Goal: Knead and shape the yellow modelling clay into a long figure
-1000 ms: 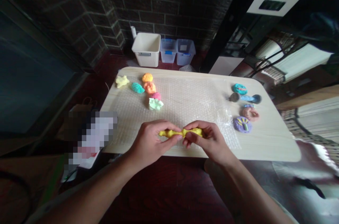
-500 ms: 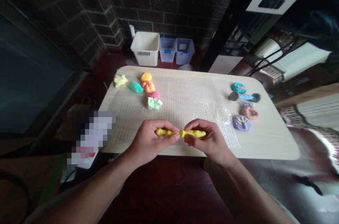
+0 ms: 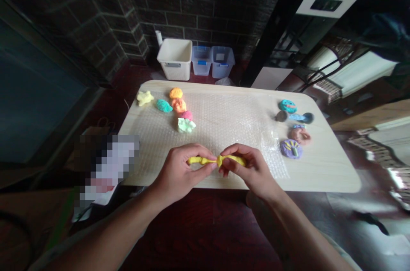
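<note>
Two clear plastic bins [image 3: 212, 61] and a white bin [image 3: 174, 59] beyond the pale wooden table [image 3: 323, 173], against a dark brick wall [image 3: 179, 2]. Bubble wrap [image 3: 224, 121] across the table, small colored clay shapes [image 3: 178, 105] in groups toward its left and right ends. Near its front edge, a thin yellow clay strip [image 3: 211, 160], perhaps twisted mid-length, pinched closely at either end between the fingers of the left hand [image 3: 182, 173] and right hand [image 3: 246, 166].
</note>
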Available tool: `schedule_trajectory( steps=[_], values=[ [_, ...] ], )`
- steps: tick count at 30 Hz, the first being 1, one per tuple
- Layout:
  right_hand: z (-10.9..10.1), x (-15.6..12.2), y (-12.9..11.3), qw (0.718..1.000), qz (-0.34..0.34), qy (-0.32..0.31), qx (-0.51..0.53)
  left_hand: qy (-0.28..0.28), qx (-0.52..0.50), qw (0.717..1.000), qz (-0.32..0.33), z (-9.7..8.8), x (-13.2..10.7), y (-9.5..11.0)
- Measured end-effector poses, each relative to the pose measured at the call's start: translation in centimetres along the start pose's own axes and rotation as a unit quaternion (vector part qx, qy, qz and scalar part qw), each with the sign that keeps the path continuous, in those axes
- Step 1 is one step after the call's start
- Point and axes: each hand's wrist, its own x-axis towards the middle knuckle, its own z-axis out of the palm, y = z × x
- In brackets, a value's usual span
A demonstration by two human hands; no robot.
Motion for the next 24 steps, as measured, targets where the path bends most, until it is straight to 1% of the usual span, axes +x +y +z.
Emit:
schedule_trajectory(
  steps=[1, 3, 7, 10, 17, 22, 24],
  values=[
    [-0.02, 0.03, -0.03, 1.000, 0.003, -0.004, 0.003, 0.001, 0.004, 1.000, 0.011, 0.01, 0.01, -0.03],
    [-0.03, 0.05, 0.00, 1.000, 0.004, 0.000, 0.007, -0.003, 0.008, 1.000, 0.009, 0.00, 0.03, -0.04],
    [-0.04, -0.04, 0.17, 1.000, 0.000, 0.014, 0.018, -0.013, 0.009, 0.999, -0.036, -0.06, -0.03, -0.04],
    [0.04, -0.12, 0.27, 1.000, -0.004, 0.007, 0.017, -0.010, 0.001, 0.999, -0.049, -0.03, -0.12, -0.07],
    [0.32, -0.26, 0.23, 1.000, -0.003, 0.008, 0.004, -0.012, 0.008, 1.000, -0.005, 0.07, -0.19, -0.12],
    [0.09, -0.06, 0.06, 1.000, 0.021, 0.001, 0.021, 0.018, 0.009, 0.998, 0.053, 0.23, -0.06, 0.14],
    [-0.11, -0.04, 0.08, 1.000, 0.018, 0.001, 0.011, 0.019, 0.011, 0.999, 0.045, 0.25, 0.03, 0.16]
  ],
)
